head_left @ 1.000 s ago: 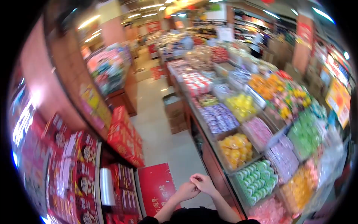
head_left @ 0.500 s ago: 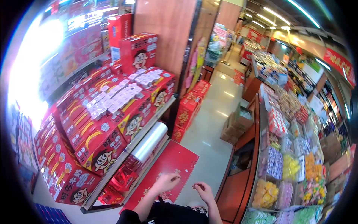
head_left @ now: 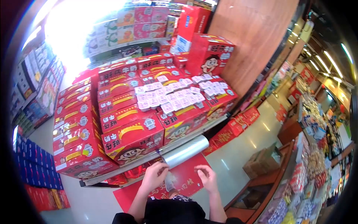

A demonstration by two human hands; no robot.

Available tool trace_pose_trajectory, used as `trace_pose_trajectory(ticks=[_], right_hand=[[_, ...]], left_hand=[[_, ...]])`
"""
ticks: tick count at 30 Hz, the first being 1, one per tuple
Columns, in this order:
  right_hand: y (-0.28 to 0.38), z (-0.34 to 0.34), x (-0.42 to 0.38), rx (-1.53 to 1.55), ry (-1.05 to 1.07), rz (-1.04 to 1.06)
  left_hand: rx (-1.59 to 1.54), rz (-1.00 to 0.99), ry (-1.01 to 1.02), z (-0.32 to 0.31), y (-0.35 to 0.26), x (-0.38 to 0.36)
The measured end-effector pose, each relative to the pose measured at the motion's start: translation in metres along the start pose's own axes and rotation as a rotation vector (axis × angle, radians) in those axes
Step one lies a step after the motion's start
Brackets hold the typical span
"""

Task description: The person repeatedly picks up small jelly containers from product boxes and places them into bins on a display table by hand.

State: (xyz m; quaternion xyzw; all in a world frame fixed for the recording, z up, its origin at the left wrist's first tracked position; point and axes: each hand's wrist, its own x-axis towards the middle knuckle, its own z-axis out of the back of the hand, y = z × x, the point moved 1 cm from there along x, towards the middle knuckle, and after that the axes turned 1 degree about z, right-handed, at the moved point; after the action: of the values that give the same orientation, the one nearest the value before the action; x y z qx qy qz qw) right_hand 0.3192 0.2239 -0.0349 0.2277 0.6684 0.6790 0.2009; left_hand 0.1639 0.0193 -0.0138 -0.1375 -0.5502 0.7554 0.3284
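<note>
My left hand (head_left: 153, 177) is raised with loosely curled fingers, close to the left end of a clear plastic film roll (head_left: 188, 150) mounted below the shelf edge. My right hand (head_left: 207, 177) hovers to the right, just below the roll's other end, its thumb and fingers bent but apart. Nothing shows in either hand. Some crumpled clear plastic (head_left: 170, 181) appears between them, low in front of my body; whether it hangs from the roll cannot be told. Above the roll, red milk cartons (head_left: 130, 136) carry rows of small white-and-pink cups (head_left: 169, 96).
A red mat (head_left: 186, 175) lies on the floor under my hands. Cardboard boxes (head_left: 261, 161) stand by a wooden counter on the right, with packaged sweets beyond. Blue boxes (head_left: 36, 162) are stacked at far left. A wooden pillar (head_left: 255, 41) rises behind the display.
My view has turned left toward the carton display, so the shelf and roll now sit more centrally. Both hands have come up slightly, nearer the roll.
</note>
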Motion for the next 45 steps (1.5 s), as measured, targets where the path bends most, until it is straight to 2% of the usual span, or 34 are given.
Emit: trace_pose_trajectory(ticks=[4, 6, 10, 12, 14, 15, 16, 18, 21, 24, 26, 28, 29, 30, 32, 33, 38, 39, 42, 44, 45], right_hand=[[0.024, -0.033, 0.084, 0.162, 0.194, 0.099], [0.028, -0.046, 0.125, 0.277, 0.291, 0.096], [0.033, -0.070, 0.185, 0.312, 0.314, 0.079], [0.033, -0.081, 0.212, 0.275, 0.306, 0.084], [0.028, -0.089, 0.221, 0.229, 0.296, 0.086], [0.024, -0.092, 0.225, 0.120, 0.260, 0.124], [0.022, -0.095, 0.228, 0.011, 0.222, 0.158], [0.028, -0.102, 0.234, -0.173, 0.174, 0.263], [0.044, -0.113, 0.241, -0.186, 0.126, 0.164], [0.037, -0.116, 0.246, -0.269, 0.094, 0.246], [0.021, -0.122, 0.246, -0.268, 0.008, 0.470], [0.026, -0.122, 0.245, -0.233, 0.019, 0.382], [0.037, -0.118, 0.242, -0.386, 0.025, 0.432], [0.037, -0.121, 0.244, -0.344, -0.019, 0.495], [0.013, -0.120, 0.237, -0.421, -0.021, 0.498], [0.008, -0.127, 0.243, -0.259, -0.092, 0.553], [-0.030, -0.124, 0.231, -0.123, -0.066, 0.472], [-0.029, -0.126, 0.230, -0.068, -0.082, 0.437], [0.007, -0.131, 0.212, 0.038, -0.096, 0.208], [0.021, -0.138, 0.197, -0.036, -0.005, 0.256], [0.009, -0.139, 0.187, 0.023, 0.011, 0.251]], left_hand=[[0.016, -0.036, -0.201, 0.013, -0.035, 0.061], [0.007, -0.019, -0.213, 0.012, -0.036, 0.097], [-0.030, 0.043, -0.393, 0.003, -0.027, 0.169], [0.004, 0.050, -0.410, -0.002, 0.000, 0.192], [0.046, 0.122, -0.378, 0.002, -0.007, 0.208], [-0.050, 0.144, -0.355, 0.004, 0.015, 0.212], [-0.269, 0.242, -0.365, 0.006, 0.011, 0.213], [-0.392, 0.271, -0.411, 0.008, 0.017, 0.214], [-0.239, 0.228, -0.380, 0.008, 0.017, 0.209], [-0.095, 0.246, -0.361, 0.013, 0.010, 0.209], [-0.251, 0.239, -0.431, 0.009, 0.018, 0.208], [-0.288, 0.279, -0.393, 0.014, 0.000, 0.212], [-0.231, 0.290, -0.352, 0.017, -0.004, 0.213], [-0.242, 0.283, -0.333, 0.013, 0.011, 0.209], [0.064, 0.200, -0.274, 0.018, 0.015, 0.205], [-0.021, 0.118, -0.363, 0.015, 0.007, 0.205], [-0.013, 0.021, -0.331, 0.019, 0.017, 0.197], [-0.215, 0.037, -0.279, 0.019, 0.021, 0.197], [-0.299, -0.008, -0.237, 0.023, 0.023, 0.193], [-0.339, -0.094, -0.157, 0.029, 0.025, 0.187], [-0.374, -0.084, -0.085, 0.034, 0.026, 0.181]])
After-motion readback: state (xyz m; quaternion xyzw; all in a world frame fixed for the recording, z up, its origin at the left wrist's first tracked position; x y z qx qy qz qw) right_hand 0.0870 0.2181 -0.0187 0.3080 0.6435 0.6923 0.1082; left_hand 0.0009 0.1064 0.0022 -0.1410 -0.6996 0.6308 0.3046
